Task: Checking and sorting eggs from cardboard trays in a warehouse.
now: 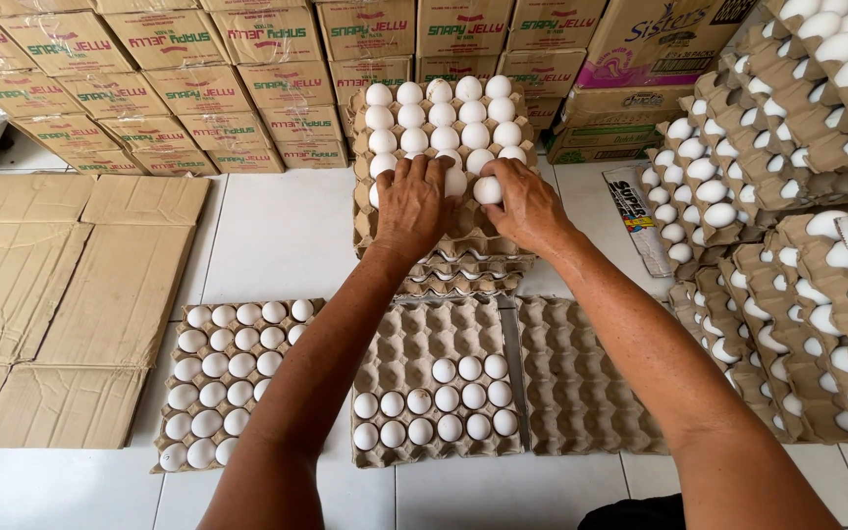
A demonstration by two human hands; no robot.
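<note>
White eggs (444,118), grey-brown trays (581,393)

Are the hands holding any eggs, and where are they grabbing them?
The right hand grips one white egg by its sides with its fingertips. The left hand lies over eggs on the top tray; whether it grips any is hidden.
</note>
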